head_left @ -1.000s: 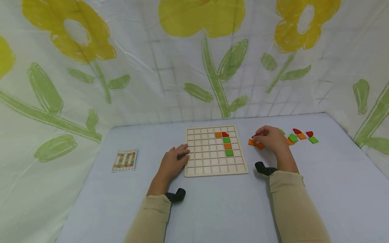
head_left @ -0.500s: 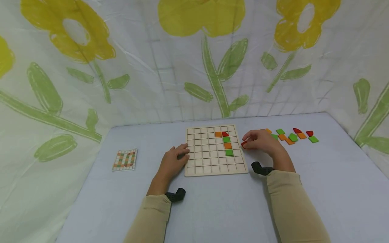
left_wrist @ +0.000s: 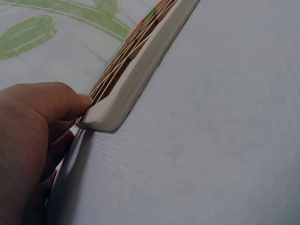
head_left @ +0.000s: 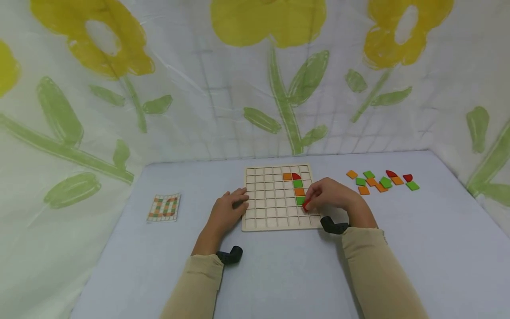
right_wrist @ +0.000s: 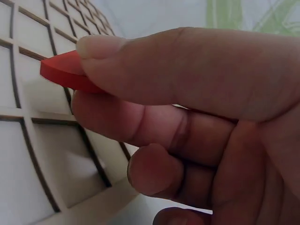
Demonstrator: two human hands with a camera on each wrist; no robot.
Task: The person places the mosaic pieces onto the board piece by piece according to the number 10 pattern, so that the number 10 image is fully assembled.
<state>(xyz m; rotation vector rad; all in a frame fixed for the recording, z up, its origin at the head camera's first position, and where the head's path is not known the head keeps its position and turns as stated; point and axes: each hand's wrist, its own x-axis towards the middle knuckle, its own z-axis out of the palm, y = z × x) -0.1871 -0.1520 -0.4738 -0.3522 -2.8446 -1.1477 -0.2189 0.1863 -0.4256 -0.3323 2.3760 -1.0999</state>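
A pale wooden grid board (head_left: 264,224) lies on the table, with a column of coloured tiles in its upper right part: an orange square (head_left: 287,177), a red quarter-round tile (head_left: 296,176), and green and orange squares below. My right hand (head_left: 332,195) is over the board's right side, pinching a red curved-edge tile (right_wrist: 65,70) between thumb and forefinger, just below the lowest green square (head_left: 300,200). The tile is above the grid cells in the right wrist view. My left hand (head_left: 227,212) rests at the board's left edge, its thumb (left_wrist: 70,101) touching the rim.
Several loose orange, green and red tiles (head_left: 385,182) lie on the table right of the board. A small card (head_left: 164,208) printed with a coloured grid pattern lies to the left. Behind the table hangs a flowered curtain (head_left: 179,133).
My right hand has carried the red tile from the loose tiles leftward over the board, uncovering more loose tiles. My left hand has stayed at the board's left edge.
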